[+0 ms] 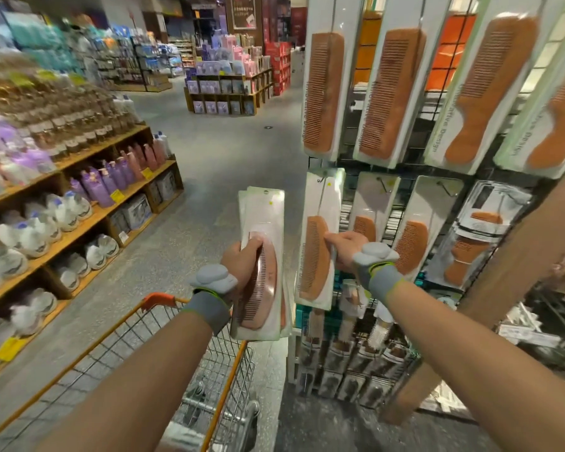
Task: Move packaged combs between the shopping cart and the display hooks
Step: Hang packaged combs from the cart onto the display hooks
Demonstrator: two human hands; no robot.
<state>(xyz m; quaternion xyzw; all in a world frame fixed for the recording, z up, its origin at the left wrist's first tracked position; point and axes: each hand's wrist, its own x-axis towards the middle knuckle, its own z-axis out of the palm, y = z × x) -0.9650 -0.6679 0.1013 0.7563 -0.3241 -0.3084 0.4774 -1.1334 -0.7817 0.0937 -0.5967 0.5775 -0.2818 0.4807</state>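
A shopper's view down a store aisle. The left grip (pixel 242 256) is curled around a stack of packaged combs (pixel 265 216), held upright over the far right corner of the orange-rimmed shopping cart (pixel 159 298). The right grip (pixel 341 252) pinches the right edge of one hanging comb package (pixel 317 265). This package is in the lower row at the left edge of the wire display rack (pixel 349 138), and its top appears to sit on a display hook (pixel 322 180).

The step in hand looks like the transfer at the hook itself. Whether this pack is coming off or going on cannot be told. Either way, the next move calls for sliding the hang hole straight along the hook, keeping the card level so it does not catch.

Each pack is a long, narrow white card with a clear cover over a reddish-brown comb.
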